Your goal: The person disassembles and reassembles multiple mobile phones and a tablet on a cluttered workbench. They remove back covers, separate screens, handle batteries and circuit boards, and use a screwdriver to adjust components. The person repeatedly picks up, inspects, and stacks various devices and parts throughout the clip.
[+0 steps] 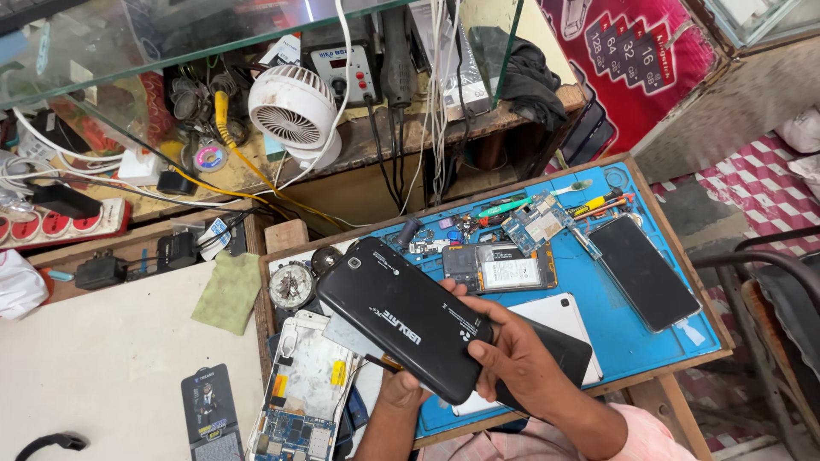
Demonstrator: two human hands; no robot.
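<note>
I hold a black tablet (401,312) back side up over the front of a blue work mat (632,329). My right hand (517,358) grips its lower right end, thumb on the back cover. My left hand (401,388) is mostly hidden under the tablet's lower edge and supports it from below. A thin orange flex strip sticks out near the left hand. Beneath the tablet lie a white tablet (564,320) and a black flat panel (547,363).
On the mat lie an opened phone with its battery (504,266), a circuit board (534,222), a dark phone (642,271), and small tools. A stripped white phone frame (303,393) sits front left. Behind stand a white fan (295,111), cables, a power strip and a soldering station (346,64).
</note>
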